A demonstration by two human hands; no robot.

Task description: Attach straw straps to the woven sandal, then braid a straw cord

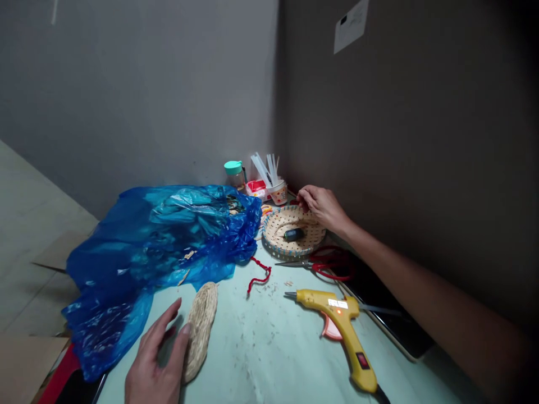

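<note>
A sole-shaped piece of coiled straw cord (201, 331) lies on the pale green table top. My left hand (158, 359) is beside it, thumb at its left edge and fingers spread apart. At the back, my right hand (320, 206) is over the far right rim of a shallow woven basket (275, 242), its fingers curled together. Whatever those fingers hold, if anything, is hidden. Inside the basket rests a dark spool of thread (293, 234). A short red cord (261, 275) lies in front of the basket.
Red-handled scissors (332, 264) and a yellow glue gun (332, 303) lie at the right, by a dark tablet-like device (391, 320). A blue plastic bag (168, 241) covers the left. A cup of glue sticks (278, 192) and a green-lidded jar (234, 173) stand by the wall.
</note>
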